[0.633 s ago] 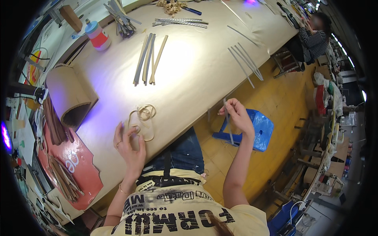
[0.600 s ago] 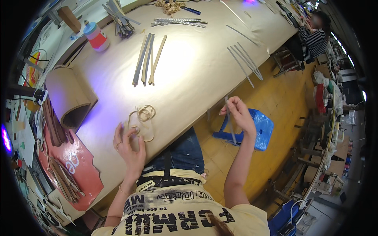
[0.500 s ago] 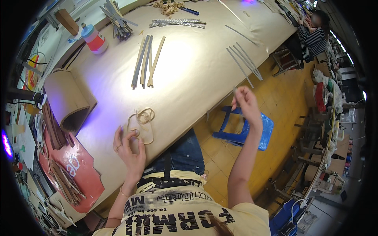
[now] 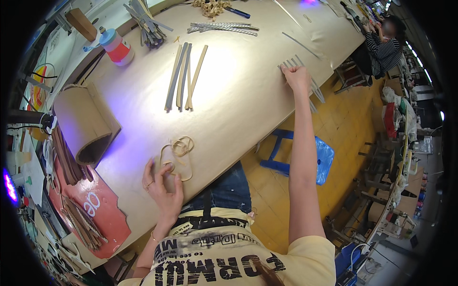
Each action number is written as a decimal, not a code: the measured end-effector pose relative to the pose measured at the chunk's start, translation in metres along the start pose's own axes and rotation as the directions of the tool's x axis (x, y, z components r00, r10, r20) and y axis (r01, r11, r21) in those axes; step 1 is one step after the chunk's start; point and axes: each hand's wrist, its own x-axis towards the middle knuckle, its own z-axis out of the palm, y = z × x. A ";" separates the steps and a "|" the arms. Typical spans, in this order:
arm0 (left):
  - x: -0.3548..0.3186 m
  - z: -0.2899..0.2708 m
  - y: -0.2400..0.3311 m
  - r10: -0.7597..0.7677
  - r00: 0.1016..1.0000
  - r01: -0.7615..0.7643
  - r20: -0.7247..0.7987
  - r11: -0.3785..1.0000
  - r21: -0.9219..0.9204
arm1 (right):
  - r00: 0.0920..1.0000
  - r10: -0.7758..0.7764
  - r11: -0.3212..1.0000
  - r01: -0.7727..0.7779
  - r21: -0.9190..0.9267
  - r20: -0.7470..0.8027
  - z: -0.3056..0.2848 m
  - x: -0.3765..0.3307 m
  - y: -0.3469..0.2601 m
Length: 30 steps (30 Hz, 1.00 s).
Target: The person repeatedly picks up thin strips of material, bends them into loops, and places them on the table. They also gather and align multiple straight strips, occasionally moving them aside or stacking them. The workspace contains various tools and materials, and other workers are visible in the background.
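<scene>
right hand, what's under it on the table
The right hand rests closed on a bunch of thin grey strips near the table edge. Their ends fan out beyond it on both sides. The stretch beneath the fingers is covered, so the grip cannot be seen.

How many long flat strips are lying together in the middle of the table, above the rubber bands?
4 strips lie side by side at the table's centre: two grey on the left, two tan on the right. Another may hide between them.
</scene>
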 end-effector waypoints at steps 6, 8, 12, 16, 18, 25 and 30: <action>0.001 0.001 0.000 0.022 1.000 -0.022 0.000 0.999 0.037 | 1.000 -0.005 0.993 0.005 -0.120 0.000 -0.001 -0.004 -0.011; 0.000 0.000 0.000 0.013 1.000 -0.013 0.001 1.000 0.028 | 0.993 -0.063 0.966 0.036 -0.257 -0.096 -0.001 -0.011 -0.013; 0.001 0.002 -0.001 0.020 1.000 -0.019 -0.010 0.999 0.026 | 0.913 -0.211 0.925 0.070 -0.374 -0.350 -0.009 -0.049 -0.005; 0.000 0.003 -0.001 0.007 1.000 -0.006 -0.011 1.000 0.025 | 0.953 -0.166 0.985 0.150 -0.081 -0.252 -0.044 -0.125 0.039; 0.001 0.004 0.000 0.007 1.000 -0.007 -0.008 1.000 0.024 | 0.989 -0.130 0.991 0.131 0.006 -0.072 -0.048 -0.167 0.061; 0.001 0.004 0.000 0.042 0.999 -0.042 -0.006 0.998 0.036 | 0.968 -0.118 0.960 0.054 0.276 0.222 -0.007 -0.223 0.096; -0.005 0.007 -0.006 -0.004 0.998 -0.003 -0.070 0.995 -0.096 | 0.945 -0.160 0.874 0.001 0.485 0.286 0.024 -0.237 0.104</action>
